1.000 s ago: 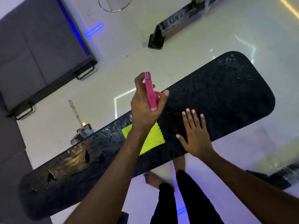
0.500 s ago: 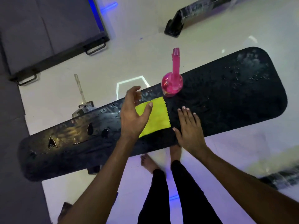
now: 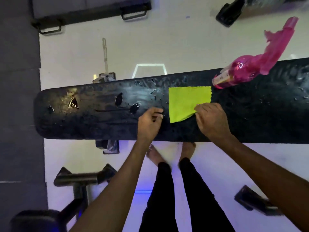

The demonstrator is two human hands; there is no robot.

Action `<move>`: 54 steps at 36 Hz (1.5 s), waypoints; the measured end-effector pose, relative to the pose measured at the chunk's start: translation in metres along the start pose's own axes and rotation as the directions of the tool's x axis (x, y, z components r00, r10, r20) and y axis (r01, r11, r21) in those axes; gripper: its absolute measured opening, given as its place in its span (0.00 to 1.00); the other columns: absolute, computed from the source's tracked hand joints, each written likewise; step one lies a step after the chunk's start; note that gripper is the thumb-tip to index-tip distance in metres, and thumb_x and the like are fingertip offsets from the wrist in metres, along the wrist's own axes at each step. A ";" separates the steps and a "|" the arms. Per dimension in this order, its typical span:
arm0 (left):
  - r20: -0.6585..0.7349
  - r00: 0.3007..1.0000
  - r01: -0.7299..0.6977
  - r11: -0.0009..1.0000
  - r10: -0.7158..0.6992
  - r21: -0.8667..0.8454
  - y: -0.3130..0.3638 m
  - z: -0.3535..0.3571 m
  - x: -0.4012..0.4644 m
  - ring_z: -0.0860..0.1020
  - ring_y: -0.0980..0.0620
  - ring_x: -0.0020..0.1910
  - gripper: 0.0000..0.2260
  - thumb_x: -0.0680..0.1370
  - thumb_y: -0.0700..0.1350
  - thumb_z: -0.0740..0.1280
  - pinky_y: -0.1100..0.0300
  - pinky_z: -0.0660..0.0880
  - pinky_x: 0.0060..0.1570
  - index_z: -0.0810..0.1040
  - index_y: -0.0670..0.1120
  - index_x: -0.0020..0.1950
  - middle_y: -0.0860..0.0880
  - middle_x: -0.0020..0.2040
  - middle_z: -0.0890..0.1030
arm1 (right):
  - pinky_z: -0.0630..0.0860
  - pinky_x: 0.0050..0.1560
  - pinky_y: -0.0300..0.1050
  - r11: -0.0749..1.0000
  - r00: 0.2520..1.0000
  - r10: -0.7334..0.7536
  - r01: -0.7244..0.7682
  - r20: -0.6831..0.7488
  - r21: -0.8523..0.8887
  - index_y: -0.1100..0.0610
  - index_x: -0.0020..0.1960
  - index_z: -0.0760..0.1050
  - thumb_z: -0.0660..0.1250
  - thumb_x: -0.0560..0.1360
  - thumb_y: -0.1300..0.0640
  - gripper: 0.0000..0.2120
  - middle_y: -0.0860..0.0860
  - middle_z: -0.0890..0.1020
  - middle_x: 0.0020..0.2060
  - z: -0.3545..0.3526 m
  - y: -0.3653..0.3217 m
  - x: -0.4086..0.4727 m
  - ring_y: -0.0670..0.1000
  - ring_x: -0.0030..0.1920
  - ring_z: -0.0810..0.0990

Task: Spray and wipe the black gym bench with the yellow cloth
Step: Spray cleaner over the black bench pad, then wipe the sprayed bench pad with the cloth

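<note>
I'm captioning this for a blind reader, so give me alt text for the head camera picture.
Seen from above, a person's right hand pinches a corner of a yellow cloth lying on a wet, torn black bench, while the left hand rests on the bench beside it with curled fingers. A pink spray bottle stands on the bench's far edge.

My left hand (image 3: 149, 123) hangs with its fingers curled under, holding nothing. My right hand (image 3: 211, 120) pinches the near right corner of the yellow cloth (image 3: 187, 102).
</note>
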State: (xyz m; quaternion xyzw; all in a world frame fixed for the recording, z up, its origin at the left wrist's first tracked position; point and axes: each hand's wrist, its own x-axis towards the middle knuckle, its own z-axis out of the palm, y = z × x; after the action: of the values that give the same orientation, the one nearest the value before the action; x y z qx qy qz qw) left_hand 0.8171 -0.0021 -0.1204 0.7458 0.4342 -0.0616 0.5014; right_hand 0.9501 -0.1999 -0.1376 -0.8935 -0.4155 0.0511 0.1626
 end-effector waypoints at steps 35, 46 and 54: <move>-0.294 0.887 0.128 0.801 -0.356 -0.585 -0.097 -0.279 -0.028 0.76 0.55 0.35 0.11 0.81 0.36 0.67 0.59 0.73 0.41 0.82 0.47 0.42 0.50 0.36 0.81 | 0.68 0.40 0.45 0.908 0.916 -0.074 -0.102 0.394 0.407 0.57 0.52 0.88 0.71 0.82 0.59 0.06 0.56 0.87 0.40 -0.015 -0.291 0.196 0.58 0.43 0.82; -0.788 0.613 0.115 0.993 -0.056 0.018 -0.149 -0.355 -0.054 0.82 0.45 0.50 0.11 0.80 0.42 0.66 0.52 0.77 0.50 0.86 0.46 0.58 0.48 0.50 0.85 | 0.75 0.60 0.49 0.918 0.928 -0.253 0.140 0.274 0.372 0.50 0.63 0.87 0.68 0.83 0.58 0.13 0.54 0.88 0.62 0.060 -0.413 0.289 0.60 0.63 0.84; -0.452 0.867 0.359 0.891 -0.208 0.278 -0.214 -0.273 -0.039 0.80 0.38 0.58 0.14 0.85 0.46 0.61 0.46 0.76 0.53 0.81 0.45 0.67 0.43 0.60 0.82 | 0.67 0.75 0.63 0.904 0.792 -0.375 0.427 0.483 0.001 0.64 0.82 0.64 0.61 0.86 0.50 0.29 0.66 0.69 0.79 0.156 -0.379 0.239 0.65 0.81 0.66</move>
State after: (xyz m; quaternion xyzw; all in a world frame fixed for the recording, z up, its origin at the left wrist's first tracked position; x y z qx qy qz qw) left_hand 0.5478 0.2193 -0.1151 0.7462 0.6179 -0.0550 0.2418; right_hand 0.7945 0.2483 -0.1476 -0.7524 -0.6245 0.2088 0.0152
